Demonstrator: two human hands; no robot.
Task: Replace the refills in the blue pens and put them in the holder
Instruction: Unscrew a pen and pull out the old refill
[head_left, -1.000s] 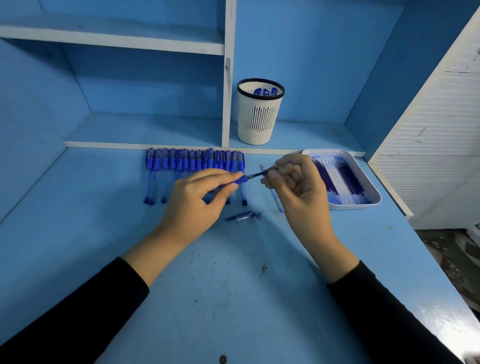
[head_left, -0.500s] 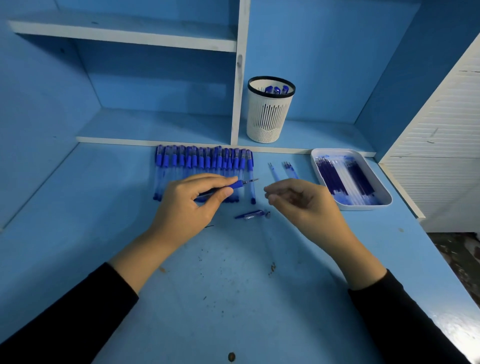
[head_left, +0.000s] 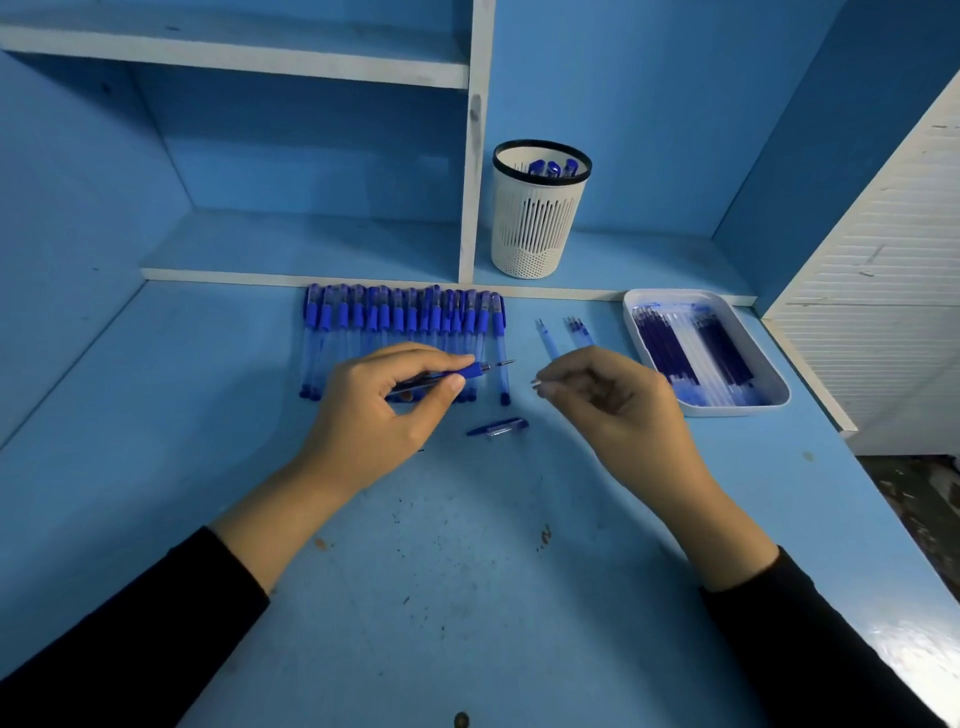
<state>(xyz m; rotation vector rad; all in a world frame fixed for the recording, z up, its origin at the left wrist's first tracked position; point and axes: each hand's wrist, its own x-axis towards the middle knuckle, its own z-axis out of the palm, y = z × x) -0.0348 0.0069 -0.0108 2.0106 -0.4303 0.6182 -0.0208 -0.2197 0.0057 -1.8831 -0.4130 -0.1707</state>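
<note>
My left hand (head_left: 374, 415) grips a blue pen (head_left: 470, 371) by its barrel, and the bare refill tip sticks out to the right. A little right of that tip, my right hand (head_left: 618, 410) pinches a small pointed pen tip piece (head_left: 535, 382) in its curled fingers. The pen's cap (head_left: 498, 427) lies on the desk between my hands. Behind my left hand, a row of several capped blue pens (head_left: 405, 317) lies side by side. The white mesh holder (head_left: 537, 228) stands on the low shelf with three pens in it.
A white tray (head_left: 769, 400) with several refills sits at the right. Loose refills (head_left: 579, 330) lie between the tray and the pen row. A white shelf divider (head_left: 470, 197) rises left of the holder. The desk's edge drops off at the right.
My right hand came off the pen's tip and drew back to the right with the small tip piece. The refill point now shows bare. My left hand kept hold of the pen.
</note>
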